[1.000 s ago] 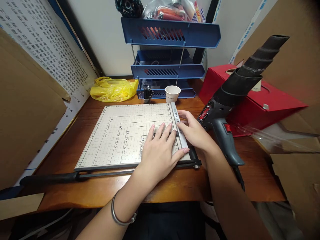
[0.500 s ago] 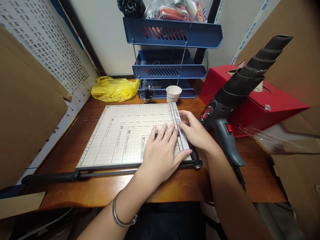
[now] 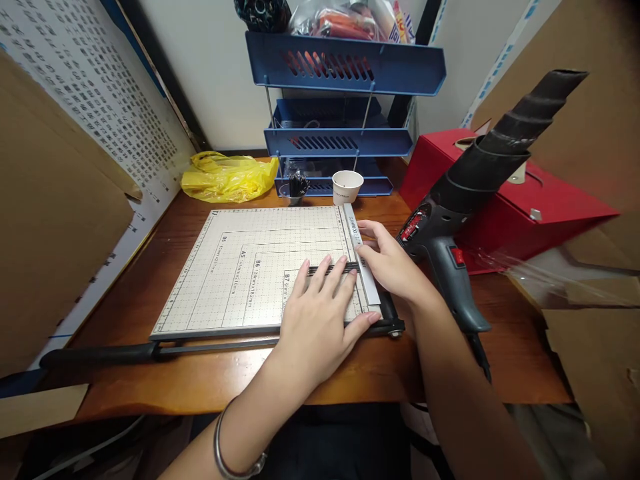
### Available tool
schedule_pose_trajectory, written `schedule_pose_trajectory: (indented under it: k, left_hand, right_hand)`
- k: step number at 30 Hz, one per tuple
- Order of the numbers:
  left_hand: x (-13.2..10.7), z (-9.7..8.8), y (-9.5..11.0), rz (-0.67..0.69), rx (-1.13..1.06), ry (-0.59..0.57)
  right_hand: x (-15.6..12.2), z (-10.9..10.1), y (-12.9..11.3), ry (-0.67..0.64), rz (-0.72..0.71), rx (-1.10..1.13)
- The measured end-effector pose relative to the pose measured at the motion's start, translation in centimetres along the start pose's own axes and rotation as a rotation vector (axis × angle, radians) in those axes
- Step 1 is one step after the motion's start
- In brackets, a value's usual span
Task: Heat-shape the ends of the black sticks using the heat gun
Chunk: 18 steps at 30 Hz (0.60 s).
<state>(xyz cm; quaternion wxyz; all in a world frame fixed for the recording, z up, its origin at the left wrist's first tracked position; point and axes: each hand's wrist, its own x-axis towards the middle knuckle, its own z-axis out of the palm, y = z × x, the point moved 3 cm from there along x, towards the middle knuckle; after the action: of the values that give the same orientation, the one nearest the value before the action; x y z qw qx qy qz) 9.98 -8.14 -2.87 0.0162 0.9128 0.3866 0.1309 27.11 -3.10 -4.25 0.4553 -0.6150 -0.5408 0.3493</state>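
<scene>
A grey gridded paper cutter board lies on the wooden desk. My left hand rests flat on its right part, fingers stretched over a thin black strip that lies across the board. My right hand is curled at the board's white ruler bar, fingertips touching the strip's right end. The cutter's black arm and handle lie along the board's near edge.
A black heat gun stands just right of my right hand, before a red box. A white paper cup, a small pot of black sticks, a yellow plastic bag and blue stacked trays stand behind. Cardboard sheets flank both sides.
My left hand has slid slightly toward me, so more of the black strip shows past its fingertips. My right hand has stayed at the ruler bar.
</scene>
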Motion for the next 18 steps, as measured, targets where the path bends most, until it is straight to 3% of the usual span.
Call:
schedule_pose_trajectory:
  k: [18]
  left_hand:
    - [0.47, 0.13, -0.39, 0.021, -0.001, -0.029]
  right_hand:
    - [0.13, -0.04, 0.13, -0.003, 0.013, -0.023]
